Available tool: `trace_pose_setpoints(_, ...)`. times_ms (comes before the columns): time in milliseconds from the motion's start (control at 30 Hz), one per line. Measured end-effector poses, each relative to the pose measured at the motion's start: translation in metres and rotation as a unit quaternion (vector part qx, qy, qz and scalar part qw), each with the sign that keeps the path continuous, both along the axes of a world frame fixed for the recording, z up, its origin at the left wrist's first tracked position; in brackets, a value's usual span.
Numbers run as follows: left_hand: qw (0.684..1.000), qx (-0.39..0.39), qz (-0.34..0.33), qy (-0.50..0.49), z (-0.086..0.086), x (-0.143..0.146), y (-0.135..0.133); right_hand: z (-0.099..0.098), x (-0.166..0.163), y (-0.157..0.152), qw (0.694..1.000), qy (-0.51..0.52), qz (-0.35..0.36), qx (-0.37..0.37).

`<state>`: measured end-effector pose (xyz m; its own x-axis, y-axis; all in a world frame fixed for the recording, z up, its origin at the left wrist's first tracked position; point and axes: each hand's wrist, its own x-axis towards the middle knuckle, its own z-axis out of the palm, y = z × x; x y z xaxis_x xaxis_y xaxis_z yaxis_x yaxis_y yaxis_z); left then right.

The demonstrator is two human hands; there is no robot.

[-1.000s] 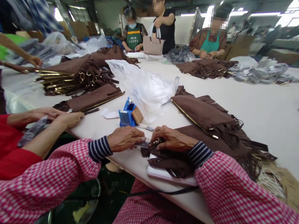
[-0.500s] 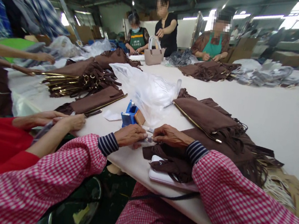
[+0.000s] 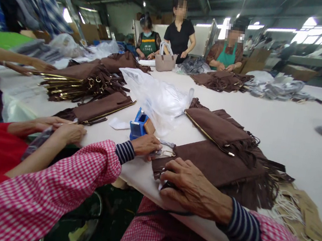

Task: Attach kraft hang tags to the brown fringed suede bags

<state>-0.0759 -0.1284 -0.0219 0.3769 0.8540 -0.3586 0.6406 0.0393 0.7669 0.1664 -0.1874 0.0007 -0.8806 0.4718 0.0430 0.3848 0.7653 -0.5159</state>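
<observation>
My left hand [image 3: 147, 145] is closed on the end of a plastic-wrapped strap [image 3: 167, 143], with a gold-coloured clasp [image 3: 170, 153] sticking out to the right. Its fingertips partly hide the strap. Lower and to the right, my right hand [image 3: 189, 185] has its fingers curled over a white, flat, phone-like object [image 3: 161, 183] at the table's front edge; most of that object is hidden under the hand. Just beyond my right hand lies a flat dark brown fringed bag [image 3: 211, 162]. Another brown bag [image 3: 219, 128] with a gold zip rests on top of it.
A blue tape dispenser [image 3: 138, 124] with brown tape stands behind my left hand, before a crumpled clear plastic bag [image 3: 164, 97]. Stacked brown bags [image 3: 78, 74] lie left. A red-sleeved person's hands [image 3: 70, 134] work close by. Paper tags with white strings [image 3: 305, 214] lie right.
My right hand has let go of the strap's clasp and moved down and right onto the white object. My left hand keeps the strap, a little further right. The standing person's arm has lowered from the beige handbag.
</observation>
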Motion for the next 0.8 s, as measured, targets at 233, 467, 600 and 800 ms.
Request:
trace_pose_setpoints(233,1.0,-0.007,0.004,0.022,0.003,0.024,0.006,-0.014,0.015,0.049,0.983,0.099,-0.154,-0.028)
trace_pose_setpoints(467,0.998,0.014,0.022,0.058,0.0,0.052,0.017,-0.038,0.001,0.081,0.974,0.101,-0.187,-0.075)
trace_pose_setpoints(600,0.999,-0.014,0.029,0.001,-0.005,0.05,0.02,-0.044,-0.012,0.091,0.967,0.094,-0.216,-0.096)
trace_pose_setpoints(800,0.985,-0.069,0.03,-0.155,-0.001,0.02,0.016,-0.05,-0.016,0.102,0.96,0.077,-0.223,-0.152)
